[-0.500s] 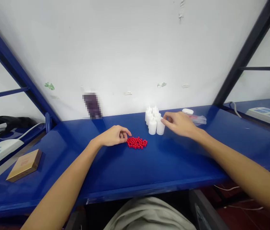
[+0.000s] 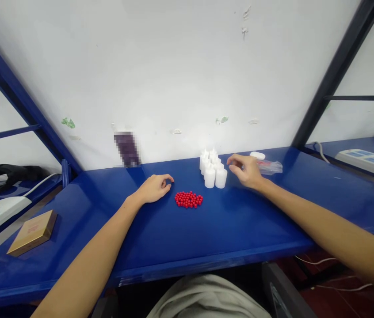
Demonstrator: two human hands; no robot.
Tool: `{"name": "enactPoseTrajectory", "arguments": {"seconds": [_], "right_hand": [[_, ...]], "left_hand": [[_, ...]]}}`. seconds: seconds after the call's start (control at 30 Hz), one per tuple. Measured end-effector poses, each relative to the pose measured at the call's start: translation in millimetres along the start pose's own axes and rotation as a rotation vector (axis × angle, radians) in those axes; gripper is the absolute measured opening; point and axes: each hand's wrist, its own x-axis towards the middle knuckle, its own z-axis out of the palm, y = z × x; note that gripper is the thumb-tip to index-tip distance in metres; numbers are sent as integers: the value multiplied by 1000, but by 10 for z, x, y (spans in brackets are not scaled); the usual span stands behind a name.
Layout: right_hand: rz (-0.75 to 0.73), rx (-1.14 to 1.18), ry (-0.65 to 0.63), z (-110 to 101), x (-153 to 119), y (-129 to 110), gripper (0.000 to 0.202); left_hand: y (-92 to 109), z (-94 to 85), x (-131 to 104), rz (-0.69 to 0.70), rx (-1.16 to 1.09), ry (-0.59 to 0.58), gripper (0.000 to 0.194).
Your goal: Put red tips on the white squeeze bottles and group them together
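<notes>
Several small red beads lie in a flat patch on the blue table. My left hand rests just left of them, fingers curled but apart, with nothing in it. Behind and right of the beads stands a tight group of white bottles with pointed tips, upright. My right hand is a little to the right of the bottles, thumb and fingers apart, holding nothing and not touching them.
A gold box lies at the left. Behind my right hand are a white oval object and a clear plastic bag. Power strips sit at both sides, and a dark phone-like blurred object leans on the wall.
My left hand has drawn back left from the beads. My right hand has moved slightly away from the front bottle, and its fingers have spread.
</notes>
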Motion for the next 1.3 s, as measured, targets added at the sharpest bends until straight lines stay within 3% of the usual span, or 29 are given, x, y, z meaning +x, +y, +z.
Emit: {"name": "enactPoseTrajectory", "arguments": {"seconds": [0.37, 0.53, 0.63, 0.73, 1.03, 1.2, 1.3], "right_hand": [[29, -13, -295, -57, 25, -235, 17], [-34, 56, -460, -77, 1, -447, 13], [-84, 73, -516, -56, -47, -617, 17], [-119, 97, -559, -39, -96, -698, 19], [-144, 279, -645, 46, -142, -796, 16], [15, 495, -767, 88, -188, -880, 21], [126, 681, -859, 135, -226, -898, 17]], "left_hand": [[56, 82, 27, -5, -5, 95, 29], [436, 85, -48, 208, 13, 213, 26], [703, 109, -103, 381, 65, 146, 24], [839, 120, -143, 448, 81, 102, 22], [768, 72, -204, 451, 49, -26, 20], [778, 94, -198, 445, 41, -47, 15], [800, 97, -192, 457, -40, -1, 13]]}}
